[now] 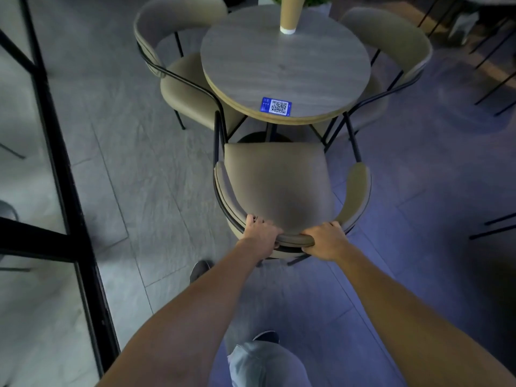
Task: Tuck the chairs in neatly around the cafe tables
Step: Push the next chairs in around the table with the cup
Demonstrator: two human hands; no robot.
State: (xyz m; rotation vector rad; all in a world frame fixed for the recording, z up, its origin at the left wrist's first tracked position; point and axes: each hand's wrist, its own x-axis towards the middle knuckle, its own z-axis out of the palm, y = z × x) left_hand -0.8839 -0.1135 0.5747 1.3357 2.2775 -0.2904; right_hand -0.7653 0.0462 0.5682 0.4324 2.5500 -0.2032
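I have my left hand and right hand each in a closed grip on the backrest of the chair, whose seat front sits just short of the tabletop's near edge.

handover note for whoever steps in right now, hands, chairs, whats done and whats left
Left hand and right hand: both shut on the near chair's backrest.
Near chair: facing the round table, seat front about at the table edge, not under it.
Left chair and right chair: seats partly under the table.
Left to do: push the near chair in, then check that all three sit evenly.
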